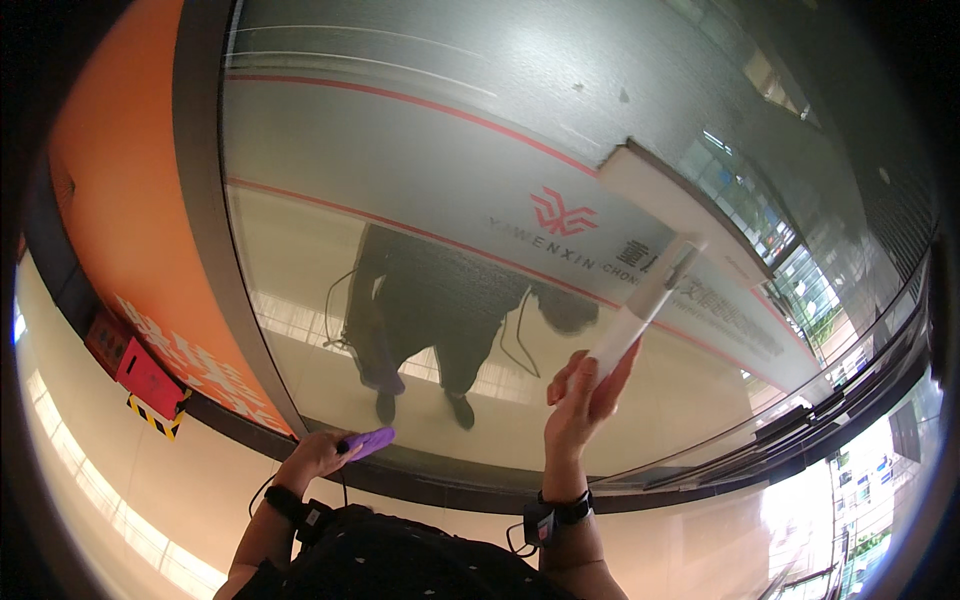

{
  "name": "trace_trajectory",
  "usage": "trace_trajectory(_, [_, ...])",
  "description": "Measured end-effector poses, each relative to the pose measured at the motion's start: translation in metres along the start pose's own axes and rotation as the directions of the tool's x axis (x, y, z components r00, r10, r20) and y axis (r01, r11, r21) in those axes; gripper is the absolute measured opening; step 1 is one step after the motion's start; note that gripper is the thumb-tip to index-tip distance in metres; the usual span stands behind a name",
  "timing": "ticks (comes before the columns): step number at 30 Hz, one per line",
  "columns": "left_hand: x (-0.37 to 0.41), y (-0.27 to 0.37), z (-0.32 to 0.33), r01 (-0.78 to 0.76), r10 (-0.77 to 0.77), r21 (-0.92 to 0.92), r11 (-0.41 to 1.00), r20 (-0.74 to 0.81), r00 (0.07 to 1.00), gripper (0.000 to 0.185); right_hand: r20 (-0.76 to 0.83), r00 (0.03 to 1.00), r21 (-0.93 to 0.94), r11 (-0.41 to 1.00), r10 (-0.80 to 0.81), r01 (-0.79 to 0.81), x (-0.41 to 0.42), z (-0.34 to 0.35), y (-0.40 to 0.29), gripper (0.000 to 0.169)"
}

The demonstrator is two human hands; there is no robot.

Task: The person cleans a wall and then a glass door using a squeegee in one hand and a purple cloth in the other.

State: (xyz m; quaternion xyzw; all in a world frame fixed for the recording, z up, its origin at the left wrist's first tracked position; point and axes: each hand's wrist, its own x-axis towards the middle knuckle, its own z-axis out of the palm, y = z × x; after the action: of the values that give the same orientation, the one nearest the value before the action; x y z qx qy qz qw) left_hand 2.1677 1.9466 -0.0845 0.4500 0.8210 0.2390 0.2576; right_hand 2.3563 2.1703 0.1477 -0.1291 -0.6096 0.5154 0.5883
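My right hand [589, 394] grips the white handle of a window squeegee [684, 210]. The squeegee's wide head is tilted and lies at the glass panel [465, 142], over part of its printed band; whether its whole edge touches cannot be told. At the lower left, my left hand [321, 452] is closed on a purple cloth-covered pad [370, 443], close to the bottom edge of the glass. Dark bands with small devices and cables sit on both wrists. The glass shows a dark reflection of a person, and wet-looking marks are on its upper part.
Left of the glass stand a dark frame post [206, 187] and an orange panel [120, 180] with writing. A red box [150, 377] with black and yellow striped edging is below it. A dark sill [465, 491] runs under the glass, above pale shiny floor [195, 510]. Dark rails curve at right.
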Motion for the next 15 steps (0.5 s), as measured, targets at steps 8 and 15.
trace_trajectory(8, [-0.013, -0.007, -0.019, 0.016, -0.016, -0.056, 0.998, -0.001, 1.0, 0.039, 0.44, 0.896, -0.487, 0.823, -0.06, 0.294, -0.042, 0.031, 0.032, 0.054])
trace_trajectory(15, [-0.015, -0.042, -0.003, -0.006, 0.003, -0.069, 0.998, -0.03, 1.0, 0.039, 0.204, 0.979, -0.137, 0.99, -0.007, 0.035, -0.011, 0.067, 0.006, 0.058])
